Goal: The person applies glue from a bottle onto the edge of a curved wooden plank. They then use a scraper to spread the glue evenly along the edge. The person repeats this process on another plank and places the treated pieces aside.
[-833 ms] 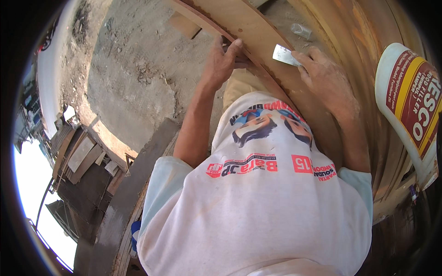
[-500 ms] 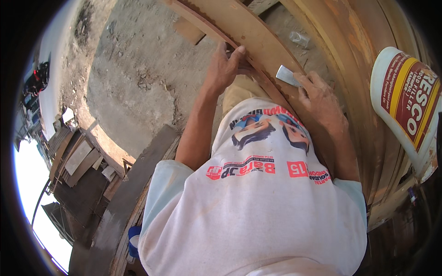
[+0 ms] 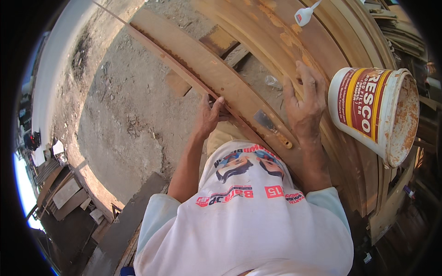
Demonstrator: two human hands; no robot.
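My left hand (image 3: 209, 117) grips the near edge of a long brown wooden board (image 3: 191, 54), thumb on top and fingers curled beneath. The board runs diagonally away from my lap, with a raised reddish strip along that edge and dark blotches beside it. On its near end lies a putty knife (image 3: 272, 129) with a metal blade and a light, stained handle. My right hand (image 3: 305, 103) is raised just right of the knife, fingers apart and holding nothing. Close by on its right stands a white bucket (image 3: 338, 99) with a maroon and yellow label, its inside smeared with orange-brown filler.
More long boards (image 3: 324, 34) lie side by side to the right, some with orange filler patches. A small white nozzle bottle (image 3: 303, 17) rests on them. Wood offcuts (image 3: 66, 193) are piled at the left, beyond rough concrete ground (image 3: 131, 106). A clear plastic scrap (image 3: 272, 81) lies below the boards.
My right hand has let go of the putty knife, which now lies on the board, and has risen open toward the bucket. My left hand keeps its grip. The view has shifted.
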